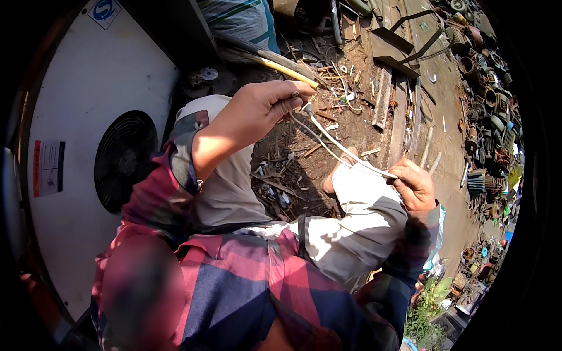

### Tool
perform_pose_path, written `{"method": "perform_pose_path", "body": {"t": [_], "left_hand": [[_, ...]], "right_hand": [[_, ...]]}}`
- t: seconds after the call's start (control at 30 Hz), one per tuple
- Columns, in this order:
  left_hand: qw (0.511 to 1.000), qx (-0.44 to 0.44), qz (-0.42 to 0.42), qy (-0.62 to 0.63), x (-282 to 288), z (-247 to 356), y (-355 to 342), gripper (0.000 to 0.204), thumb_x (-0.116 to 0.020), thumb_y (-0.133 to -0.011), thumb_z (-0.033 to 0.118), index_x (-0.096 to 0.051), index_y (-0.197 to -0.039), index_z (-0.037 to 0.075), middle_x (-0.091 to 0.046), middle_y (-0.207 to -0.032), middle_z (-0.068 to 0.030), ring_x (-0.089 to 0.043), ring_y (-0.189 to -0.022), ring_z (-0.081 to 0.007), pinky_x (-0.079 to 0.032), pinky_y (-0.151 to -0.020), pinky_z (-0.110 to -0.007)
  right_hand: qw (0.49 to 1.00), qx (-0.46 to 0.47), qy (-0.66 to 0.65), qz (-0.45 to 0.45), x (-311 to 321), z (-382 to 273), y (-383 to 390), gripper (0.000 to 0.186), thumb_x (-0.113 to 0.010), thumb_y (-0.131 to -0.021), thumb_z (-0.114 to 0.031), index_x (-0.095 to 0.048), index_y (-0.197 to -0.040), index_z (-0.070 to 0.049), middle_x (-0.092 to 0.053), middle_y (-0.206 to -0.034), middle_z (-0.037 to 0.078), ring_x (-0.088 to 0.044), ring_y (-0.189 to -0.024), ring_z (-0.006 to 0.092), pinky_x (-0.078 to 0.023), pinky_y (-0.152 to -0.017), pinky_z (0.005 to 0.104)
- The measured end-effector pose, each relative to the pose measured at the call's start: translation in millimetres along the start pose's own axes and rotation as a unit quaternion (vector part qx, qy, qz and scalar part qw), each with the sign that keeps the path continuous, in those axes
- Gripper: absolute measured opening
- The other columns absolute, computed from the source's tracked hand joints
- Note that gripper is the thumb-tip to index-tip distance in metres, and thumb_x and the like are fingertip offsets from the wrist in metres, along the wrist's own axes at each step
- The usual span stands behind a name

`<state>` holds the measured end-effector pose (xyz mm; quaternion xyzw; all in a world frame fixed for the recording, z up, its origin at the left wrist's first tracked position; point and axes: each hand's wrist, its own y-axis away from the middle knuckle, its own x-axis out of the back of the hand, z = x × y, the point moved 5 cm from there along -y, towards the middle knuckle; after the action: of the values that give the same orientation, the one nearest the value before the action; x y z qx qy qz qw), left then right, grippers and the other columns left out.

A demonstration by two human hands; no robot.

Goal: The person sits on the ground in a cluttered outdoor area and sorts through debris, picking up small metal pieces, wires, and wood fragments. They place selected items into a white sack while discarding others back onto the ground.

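Note:
A thin white cable (335,142) hangs in a doubled loop between my two hands, above my light trousers. My left hand (266,108) is closed, its thumb and fingers pinching the cable's upper end, where a small pale fitting shows under the fingertips. My right hand (414,186) is closed on the cable's other end, beside my bent knee. Just past my left fingers lies the end of a yellow tube (288,71), next to a bundle of grey cables (257,51). I cannot tell whether the left fingertips touch the tube.
On the left stands a white metal cabinet (64,105) with a round black fan grille (126,161). A woven sack (243,23) sits ahead. Wire scraps and wood slivers litter the dirt. A metal frame (404,44) lies beyond, and heaped motor parts (489,117) line the right.

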<state>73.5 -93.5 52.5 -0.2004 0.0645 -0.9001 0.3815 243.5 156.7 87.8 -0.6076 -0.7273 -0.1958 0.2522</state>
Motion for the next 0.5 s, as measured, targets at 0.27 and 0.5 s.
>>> {"method": "perform_pose_path", "body": {"t": [0.27, 0.5], "left_hand": [[0.965, -0.187, -0.043, -0.176, -28, 26, -3, 0.034, -0.061, -0.077, -0.006, -0.063, -0.108, 0.008, -0.060, -0.117, -0.0129, -0.060, -0.105, -0.0310, -0.050, -0.085, -0.034], [0.932, -0.247, -0.067, -0.256, -34, 32, 2, 0.029, -0.064, -0.073, -0.001, -0.062, -0.102, 0.002, -0.061, -0.109, -0.0168, -0.062, -0.099, -0.0332, -0.052, -0.081, -0.037]], "right_hand": [[0.998, 0.037, 0.053, -0.009, 6, -9, -5, 0.019, -0.070, -0.079, -0.021, -0.066, -0.087, -0.004, -0.057, -0.083, 0.011, -0.057, -0.078, 0.0242, -0.045, -0.067, 0.0329], [0.998, 0.041, -0.005, 0.047, 5, -8, -7, 0.019, -0.073, -0.072, -0.015, -0.059, -0.070, -0.001, -0.052, -0.086, 0.012, -0.055, -0.081, 0.0235, -0.047, -0.077, 0.0360]]}}
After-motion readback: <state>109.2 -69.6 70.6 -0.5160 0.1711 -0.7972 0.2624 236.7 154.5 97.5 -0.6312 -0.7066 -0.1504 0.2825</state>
